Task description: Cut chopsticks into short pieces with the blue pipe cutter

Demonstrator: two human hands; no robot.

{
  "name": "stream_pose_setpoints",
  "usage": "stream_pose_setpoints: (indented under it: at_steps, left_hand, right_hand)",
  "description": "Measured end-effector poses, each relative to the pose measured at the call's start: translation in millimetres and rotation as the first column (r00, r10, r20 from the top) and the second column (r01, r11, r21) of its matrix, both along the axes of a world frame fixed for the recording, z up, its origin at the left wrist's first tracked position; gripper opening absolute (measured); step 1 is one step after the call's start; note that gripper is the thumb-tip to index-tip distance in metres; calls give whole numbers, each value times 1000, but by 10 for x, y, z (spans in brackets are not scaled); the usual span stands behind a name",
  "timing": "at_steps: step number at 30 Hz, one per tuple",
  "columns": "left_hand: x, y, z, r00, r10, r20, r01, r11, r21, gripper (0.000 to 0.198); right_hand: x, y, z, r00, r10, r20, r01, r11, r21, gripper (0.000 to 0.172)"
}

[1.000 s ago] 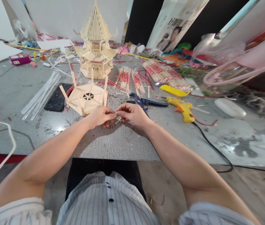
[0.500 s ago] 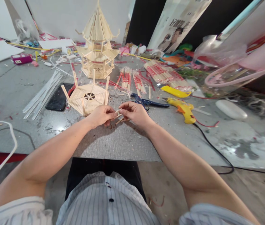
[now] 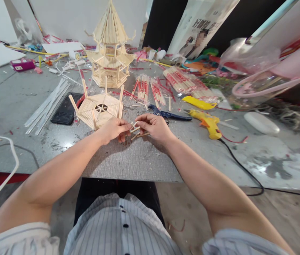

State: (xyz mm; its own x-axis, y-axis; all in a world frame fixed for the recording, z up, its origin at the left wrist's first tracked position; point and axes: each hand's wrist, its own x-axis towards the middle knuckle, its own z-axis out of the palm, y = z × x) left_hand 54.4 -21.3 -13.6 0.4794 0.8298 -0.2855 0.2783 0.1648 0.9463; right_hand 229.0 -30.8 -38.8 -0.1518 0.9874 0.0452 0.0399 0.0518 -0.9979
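Observation:
My left hand [image 3: 113, 129] and my right hand [image 3: 154, 126] meet over the grey table [image 3: 139, 159], both pinched on a few short wooden sticks [image 3: 135, 130] held between their fingertips. Just behind my left hand lies a flat hexagonal stick panel [image 3: 98, 108] with upright posts. Farther back stands a tall stick pagoda model [image 3: 110, 49]. Blue cutters [image 3: 166, 114] lie right behind my right hand.
A yellow glue gun [image 3: 205, 122] with a black cord lies to the right, beside a yellow comb-like piece [image 3: 197, 103]. Packs of chopsticks [image 3: 150, 90] lie mid-table. A black phone [image 3: 66, 109] and white strips [image 3: 46, 106] lie left. A white cable [image 3: 4, 166] loops at the left edge.
The hands have drawn slightly apart, and more of the short sticks now show between the fingertips. Nothing else on the table has moved.

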Motion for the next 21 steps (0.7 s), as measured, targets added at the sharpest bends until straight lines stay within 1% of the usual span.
stream_pose_setpoints:
  at_steps: [6, 11, 15, 19, 21]
  left_hand:
    - [-14, 32, -64, 1000, -27, -6, 27, 999, 31, 16]
    - [-23, 30, -86, 999, -36, -17, 37, 997, 63, 16]
    - [-26, 19, -81, 997, -34, -76, 44, 990, 132, 20]
    - [-37, 23, -109, 991, -37, -127, 61, 979, 194, 20]
    - [-45, 19, -125, 988, -37, -149, 74, 965, 251, 20]
  right_hand:
    - [-8, -12, 8, 1000, 1, -16, -1, 1000, -5, 28]
    - [-8, -18, 21, 1000, 26, 12, -26, 1000, -1, 29]
    - [-9, -21, 16, 997, 39, 67, -41, 999, 30, 29]
    - [-4, -16, 3, 990, 37, 136, -44, 998, 47, 28]
    - [6, -12, -11, 986, 30, 163, -40, 998, 54, 28]
